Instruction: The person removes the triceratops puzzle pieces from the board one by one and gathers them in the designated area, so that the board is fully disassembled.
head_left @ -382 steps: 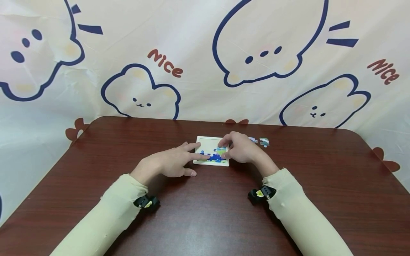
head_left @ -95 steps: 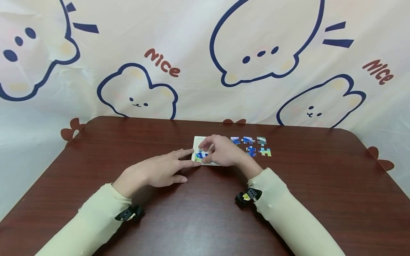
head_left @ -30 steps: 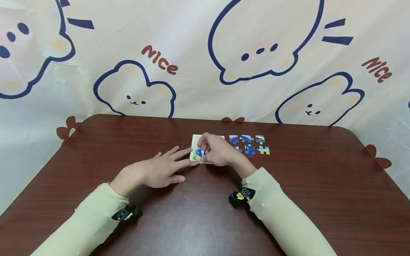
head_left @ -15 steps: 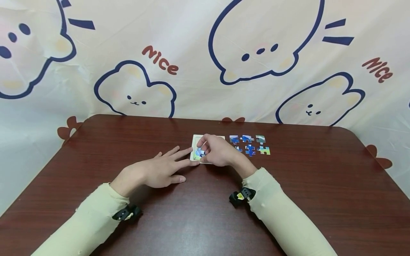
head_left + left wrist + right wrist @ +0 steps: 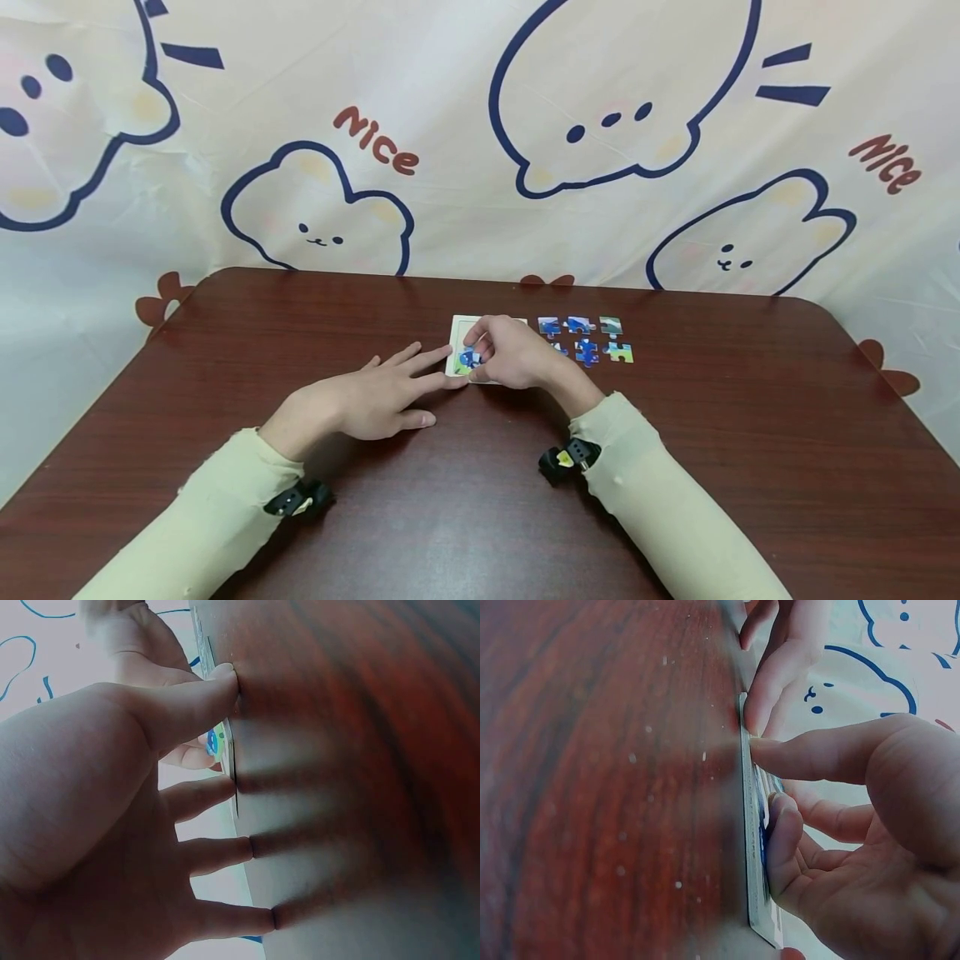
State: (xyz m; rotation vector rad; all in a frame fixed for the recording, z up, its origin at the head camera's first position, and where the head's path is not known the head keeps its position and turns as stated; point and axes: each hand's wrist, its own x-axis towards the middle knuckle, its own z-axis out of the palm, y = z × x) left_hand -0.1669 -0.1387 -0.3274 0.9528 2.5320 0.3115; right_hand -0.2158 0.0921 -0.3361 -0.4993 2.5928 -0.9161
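Note:
A small white puzzle frame (image 5: 460,325) lies flat on the table. My left hand (image 5: 375,400) is spread at its left side, with two fingertips touching the frame's edge. My right hand (image 5: 513,354) bends over the frame and covers most of its right half. Its thumb and fingers pinch a blue and green puzzle piece (image 5: 467,359) at the frame's lower left corner. In the left wrist view this piece (image 5: 213,742) shows between the right fingers. Seen from the right wrist, the thumb meets the frame's edge (image 5: 748,817) and the other fingers are curled.
Right of the frame lie several loose puzzle pieces in two rows, among them a green one (image 5: 619,352) and a blue one (image 5: 587,352). The right hand partly hides one piece (image 5: 560,348). Brown table (image 5: 480,500) surrounds everything; a printed cloth (image 5: 465,217) hangs behind.
Since the oldest frame, pieces have left the puzzle frame and more lie at the right. The right hand moved to the frame's left part. In the last second, the pinched piece's sheen briefly changed.

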